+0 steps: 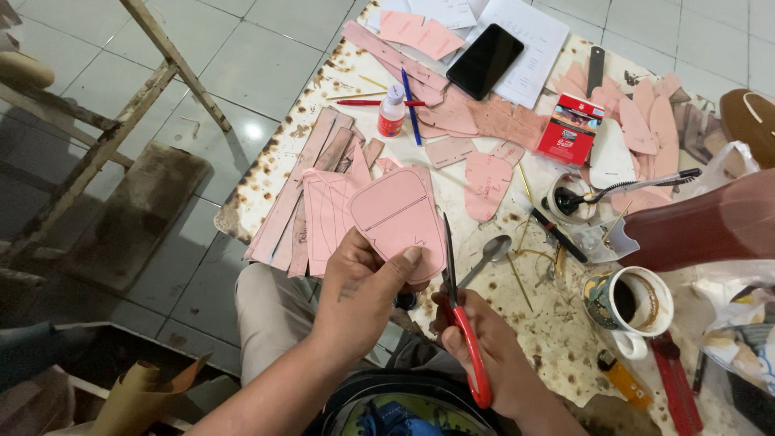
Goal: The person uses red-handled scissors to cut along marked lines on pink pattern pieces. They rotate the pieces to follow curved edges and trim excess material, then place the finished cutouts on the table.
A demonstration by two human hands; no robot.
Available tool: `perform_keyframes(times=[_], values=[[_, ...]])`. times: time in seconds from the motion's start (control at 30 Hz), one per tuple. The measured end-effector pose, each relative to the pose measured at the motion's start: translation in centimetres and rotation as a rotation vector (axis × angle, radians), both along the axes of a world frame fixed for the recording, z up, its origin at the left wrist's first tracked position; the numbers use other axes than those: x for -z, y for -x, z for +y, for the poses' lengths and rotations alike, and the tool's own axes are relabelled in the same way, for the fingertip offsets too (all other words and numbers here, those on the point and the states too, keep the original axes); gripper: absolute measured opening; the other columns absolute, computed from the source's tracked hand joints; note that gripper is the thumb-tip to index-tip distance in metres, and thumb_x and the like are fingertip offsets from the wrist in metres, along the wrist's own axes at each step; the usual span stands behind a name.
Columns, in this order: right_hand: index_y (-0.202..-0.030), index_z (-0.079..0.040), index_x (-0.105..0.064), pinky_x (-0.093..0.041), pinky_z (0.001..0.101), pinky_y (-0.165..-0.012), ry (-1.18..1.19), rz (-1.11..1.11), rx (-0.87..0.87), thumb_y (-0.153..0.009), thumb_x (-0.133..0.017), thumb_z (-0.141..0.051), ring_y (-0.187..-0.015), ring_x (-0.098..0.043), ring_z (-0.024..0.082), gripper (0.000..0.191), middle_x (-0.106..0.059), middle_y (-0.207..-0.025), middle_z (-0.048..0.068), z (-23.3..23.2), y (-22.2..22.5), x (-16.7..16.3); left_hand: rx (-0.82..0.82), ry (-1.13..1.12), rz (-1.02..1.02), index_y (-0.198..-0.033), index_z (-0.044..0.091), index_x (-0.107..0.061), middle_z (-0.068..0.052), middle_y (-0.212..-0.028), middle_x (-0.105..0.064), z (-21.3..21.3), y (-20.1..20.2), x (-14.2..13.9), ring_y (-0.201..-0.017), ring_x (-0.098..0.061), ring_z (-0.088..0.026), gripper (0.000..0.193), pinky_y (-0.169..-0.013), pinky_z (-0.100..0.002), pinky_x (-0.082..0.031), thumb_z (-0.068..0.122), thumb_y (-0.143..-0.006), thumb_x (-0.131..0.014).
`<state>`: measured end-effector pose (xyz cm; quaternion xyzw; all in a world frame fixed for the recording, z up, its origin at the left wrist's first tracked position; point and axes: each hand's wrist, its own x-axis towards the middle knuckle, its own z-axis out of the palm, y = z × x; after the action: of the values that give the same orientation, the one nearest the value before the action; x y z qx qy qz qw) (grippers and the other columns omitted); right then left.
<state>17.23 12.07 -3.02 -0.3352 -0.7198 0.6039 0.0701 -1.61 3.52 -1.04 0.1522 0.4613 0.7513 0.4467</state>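
My left hand point(363, 287) grips a pink rounded pattern piece point(395, 214) by its lower edge, thumb on top, holding it up over the table edge. My right hand point(480, 343) is closed around red-handled scissors point(462, 315). Their blades point upward along the right edge of the pink piece, and I cannot tell whether they touch it. Beneath the piece lies a fan of more pink pattern pieces point(323, 210).
A stained table point(557, 323) carries pink cut-outs point(484, 121), a black phone point(484, 60), a small red-capped bottle point(391, 111), a red box point(570, 129), a spoon point(487, 254), a coffee cup point(630, 303) and pens. A wooden frame point(121, 121) stands left on the tiled floor.
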Motion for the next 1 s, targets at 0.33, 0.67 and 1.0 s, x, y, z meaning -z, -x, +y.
perform_keyframes(times=[0.33,0.67,1.0], values=[[-0.128,0.001,-0.062,-0.046,0.0294,-0.061,0.178,0.054,0.152,-0.084,-0.069,-0.056,-0.067,-0.054,0.012,0.072,-0.056,-0.075,0.001,-0.2,-0.6,2.0,-0.030,-0.004,0.044,-0.110,0.000,-0.057,-0.011,-0.094,-0.075,0.0,-0.2,0.5,-0.077,-0.070,-0.013,0.019,-0.065,-0.027,-0.059,0.008,-0.096,-0.067],[-0.127,0.002,-0.063,-0.049,0.0285,-0.063,0.177,0.088,0.158,-0.086,-0.070,-0.051,-0.070,-0.058,0.012,0.067,-0.063,-0.079,0.004,-0.5,-1.1,2.7,-0.020,-0.033,0.015,-0.114,-0.001,-0.056,-0.011,-0.096,-0.074,-0.4,-0.8,0.5,-0.080,-0.070,-0.011,0.021,-0.062,-0.026,-0.059,0.009,-0.097,-0.064],[-0.124,0.002,-0.065,-0.048,0.0270,-0.058,0.182,0.026,0.208,-0.085,-0.072,-0.044,-0.064,-0.058,0.012,0.060,-0.060,-0.078,0.004,-0.6,-0.9,2.5,-0.019,-0.036,0.018,-0.114,-0.001,-0.055,-0.012,-0.095,-0.075,-0.5,-0.9,0.4,-0.079,-0.071,-0.013,0.021,-0.056,-0.027,-0.058,0.009,-0.096,-0.063]])
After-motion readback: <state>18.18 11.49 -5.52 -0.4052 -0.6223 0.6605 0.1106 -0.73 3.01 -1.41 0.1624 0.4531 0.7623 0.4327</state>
